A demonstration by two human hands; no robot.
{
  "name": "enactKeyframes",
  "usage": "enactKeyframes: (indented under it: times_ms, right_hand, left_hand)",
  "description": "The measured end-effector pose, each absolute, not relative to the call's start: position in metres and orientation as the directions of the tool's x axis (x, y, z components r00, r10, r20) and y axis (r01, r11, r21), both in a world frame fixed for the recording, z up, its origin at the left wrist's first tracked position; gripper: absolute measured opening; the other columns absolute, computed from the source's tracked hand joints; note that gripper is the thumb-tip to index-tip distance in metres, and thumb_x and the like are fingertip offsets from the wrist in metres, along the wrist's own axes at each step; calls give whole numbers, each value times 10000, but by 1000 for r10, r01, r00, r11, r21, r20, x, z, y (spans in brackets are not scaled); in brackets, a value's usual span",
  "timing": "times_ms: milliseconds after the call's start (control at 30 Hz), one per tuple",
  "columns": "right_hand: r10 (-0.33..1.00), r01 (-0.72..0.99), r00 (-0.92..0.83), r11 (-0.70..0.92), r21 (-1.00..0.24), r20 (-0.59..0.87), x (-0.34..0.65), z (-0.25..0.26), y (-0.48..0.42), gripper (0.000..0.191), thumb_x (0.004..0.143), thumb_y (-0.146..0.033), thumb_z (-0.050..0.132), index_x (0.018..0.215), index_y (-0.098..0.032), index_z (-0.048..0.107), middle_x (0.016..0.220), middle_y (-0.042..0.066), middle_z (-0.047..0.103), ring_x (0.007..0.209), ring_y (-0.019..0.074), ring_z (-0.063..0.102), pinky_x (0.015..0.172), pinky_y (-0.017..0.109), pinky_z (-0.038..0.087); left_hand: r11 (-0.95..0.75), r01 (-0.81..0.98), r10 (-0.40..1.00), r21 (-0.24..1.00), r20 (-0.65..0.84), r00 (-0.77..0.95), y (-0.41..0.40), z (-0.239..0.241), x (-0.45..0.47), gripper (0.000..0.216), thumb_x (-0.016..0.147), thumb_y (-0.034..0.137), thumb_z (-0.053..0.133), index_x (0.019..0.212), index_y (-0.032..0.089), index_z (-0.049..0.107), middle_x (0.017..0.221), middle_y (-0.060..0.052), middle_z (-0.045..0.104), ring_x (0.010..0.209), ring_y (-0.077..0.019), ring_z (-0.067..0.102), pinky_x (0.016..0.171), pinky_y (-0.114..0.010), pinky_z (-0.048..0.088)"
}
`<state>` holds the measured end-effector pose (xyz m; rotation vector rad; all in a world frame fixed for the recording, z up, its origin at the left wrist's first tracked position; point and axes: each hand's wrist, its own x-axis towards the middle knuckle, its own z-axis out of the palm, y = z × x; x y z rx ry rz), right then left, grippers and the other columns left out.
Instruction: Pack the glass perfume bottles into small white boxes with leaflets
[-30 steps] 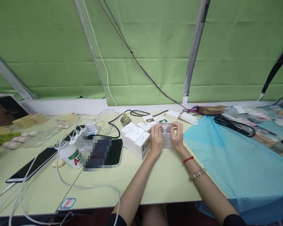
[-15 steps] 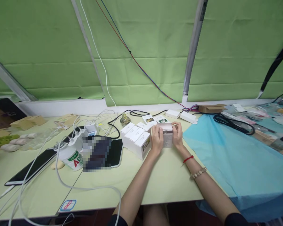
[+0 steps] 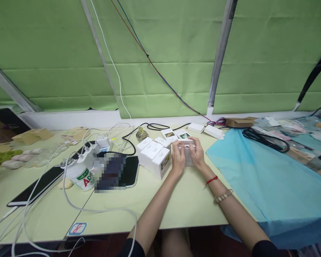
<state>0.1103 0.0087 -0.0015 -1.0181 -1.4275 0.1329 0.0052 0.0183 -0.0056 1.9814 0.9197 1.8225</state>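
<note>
A small white carton stands upright on the pale green table, gripped from both sides. My left hand clasps its left face. My right hand wraps its right face, with the fingers curled over the top flap. Just to the left stand three similar white boxes in a tight group. Behind the carton lie more small white boxes with printed pictures. A small glass bottle sits further back among the cables.
A white plastic bottle with green and red lettering, a black tablet and white charger cables fill the left side. A blue cloth covers the right side, with a black cable coil and packaging behind it.
My right hand's fingers have come down over the carton's top, where the flap stood lifted half a second ago. The carton stays in the same spot.
</note>
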Motion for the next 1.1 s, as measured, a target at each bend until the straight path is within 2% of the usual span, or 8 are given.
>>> enactKeyframes:
  times_ms: [233,367,467,567,667,733,967,1100]
  right_hand:
    - [687,285,335,579,-764,645,111,4,9,332,874,-341,344,1036,-127,539,1049,92,553,939,158,529,814,285,414]
    - [790,24,408,491,-871,457,114,5,13,442,712,-334,392,1072,-104,506,981,107,570,832,170,543,687,275,431]
    - [837,-59,420,412,-909,352,116,6,15,465,612,-306,418,1019,-101,508,961,104,581,807,171,542,674,271,430]
    - [767,100,390,514,-852,509,116,5,11,397,653,-259,363,980,-108,530,972,97,584,848,170,545,726,284,432]
    - [605,407,312,611,-679,732,114,1,5,363,736,-173,306,988,-130,563,1017,72,580,952,152,531,836,284,408]
    - [549,500,282,616,-609,787,113,-3,3,340,771,-145,291,954,-140,578,972,59,584,927,143,535,838,281,405]
    - [512,425,220,716,-554,830,116,-13,6,262,863,-317,409,899,-129,587,907,73,567,869,165,533,789,307,416]
    - [502,476,239,686,-551,831,114,-9,2,267,900,-269,366,927,-136,596,917,67,574,885,147,535,809,294,415]
  left_hand:
    - [-672,303,713,676,700,20,19,-8,5,226,944,338,385,939,141,496,1093,-73,476,1168,-139,388,951,-247,327]
    - [-652,359,710,667,704,-17,20,-6,8,219,927,319,424,920,127,530,1093,-87,446,1105,-146,429,943,-258,344]
    - [-669,422,669,612,743,-16,17,-7,10,223,920,311,436,921,121,552,1082,-95,430,1063,-153,453,933,-269,371]
    - [-684,482,630,547,777,12,8,-9,12,252,938,293,390,914,124,574,1136,-103,411,1065,-155,462,891,-256,411]
    - [-675,524,615,519,788,12,-4,-12,13,271,950,279,354,949,133,582,1223,-104,382,1095,-155,459,845,-235,446]
    - [-679,542,599,496,801,18,-9,-13,13,266,950,272,352,963,140,582,1264,-99,369,1114,-161,457,828,-235,463]
    - [-773,482,505,413,860,72,-4,-16,6,202,930,190,373,972,124,560,1306,-105,372,1192,-156,417,942,-264,436]
    - [-782,477,502,401,859,102,-3,-15,3,226,945,203,338,977,123,547,1309,-114,370,1210,-136,401,984,-264,403]
